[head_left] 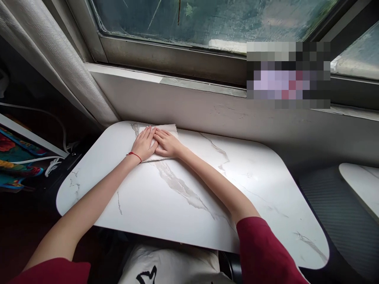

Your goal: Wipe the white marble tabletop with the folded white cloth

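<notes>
A white cloth lies flat near the far edge of a white marble-patterned table. My left hand, with a red string bracelet at the wrist, rests on it with the fingers stretched out. Pressed flat beside it is my right hand, its fingertips meeting the left hand's fingers. Both palms are down on top of the cloth, and neither hand wraps round it. The part of the cloth under the hands is hidden.
Behind the table stands a low wall with a window sill and a window. A grey curtain hangs at the left, above white cables. Part of another white table shows at the right. One sill area is pixelated.
</notes>
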`<state>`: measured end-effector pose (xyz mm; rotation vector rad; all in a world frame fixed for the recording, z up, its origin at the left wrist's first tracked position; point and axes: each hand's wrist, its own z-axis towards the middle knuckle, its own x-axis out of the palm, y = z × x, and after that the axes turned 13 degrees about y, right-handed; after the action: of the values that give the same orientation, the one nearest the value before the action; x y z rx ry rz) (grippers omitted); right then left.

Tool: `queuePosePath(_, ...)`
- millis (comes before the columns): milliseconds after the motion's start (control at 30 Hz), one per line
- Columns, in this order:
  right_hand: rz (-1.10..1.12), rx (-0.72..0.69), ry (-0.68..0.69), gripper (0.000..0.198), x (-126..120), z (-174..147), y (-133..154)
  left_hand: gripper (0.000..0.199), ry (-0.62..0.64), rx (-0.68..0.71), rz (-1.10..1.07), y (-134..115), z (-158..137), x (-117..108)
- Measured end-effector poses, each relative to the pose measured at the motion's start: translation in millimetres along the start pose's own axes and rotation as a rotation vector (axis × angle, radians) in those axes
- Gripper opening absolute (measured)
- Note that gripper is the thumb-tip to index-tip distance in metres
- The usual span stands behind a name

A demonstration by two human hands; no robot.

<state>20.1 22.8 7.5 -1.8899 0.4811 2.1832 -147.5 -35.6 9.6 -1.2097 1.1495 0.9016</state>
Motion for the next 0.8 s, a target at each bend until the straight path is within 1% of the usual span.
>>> queuePosePath(100, -0.022, 0.005, -0.005, 0.058, -1, 8, 1, 0.067, -0.004, -0.013, 0.013, 7, 2, -2)
queuePosePath(200, -0.041, 0.024, -0.01, 0.057, -1, 9, 5, 0.066, -0.009, -0.002, 0.024, 10, 1, -2)
queuePosePath(367, -0.047, 0.056, -0.009, 0.054, 0, 4, 13, 0.064, -0.009, -0.001, 0.06, 6, -5, -5)
queuePosePath(467, -0.031, 0.045, -0.027, 0.052, 0, 1, 25, 0.064, 0.02, -0.026, 0.101, 1, -19, -9)
queuePosePath(567, -0.02, 0.009, -0.038, 0.053, 1, -6, 45, 0.066, 0.052, -0.043, 0.138, -3, -45, -11)
queuePosePath(633, -0.021, -0.02, -0.039, 0.056, 2, -13, 63, 0.066, 0.038, -0.036, 0.145, -5, -69, -8)
queuePosePath(800, -0.015, -0.111, -0.051, 0.066, 10, -29, 120, 0.065, -0.113, 0.004, 0.14, -6, -146, 7)
